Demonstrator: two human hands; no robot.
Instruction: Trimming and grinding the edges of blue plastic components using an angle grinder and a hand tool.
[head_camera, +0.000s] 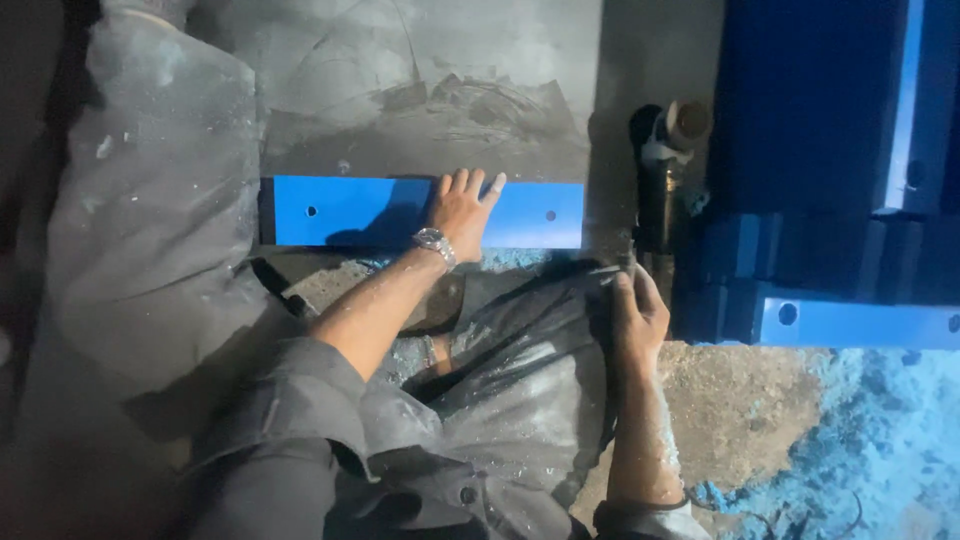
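Dusty grey floor, dim light. Left hand (462, 208) pressed flat, fingers spread, pinning blue drilled strip (345, 211) at 12 o'clock. Right hand (636, 312) pinches a small tool tip (can't identify it) beside the dark pipe (658, 205); stacked blue strips (850, 322) at 3 o'clock.

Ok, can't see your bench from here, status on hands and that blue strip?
Left hand flat on blue strip. Right hand beside dark tool, grip unclear. Nothing on strip's holes.
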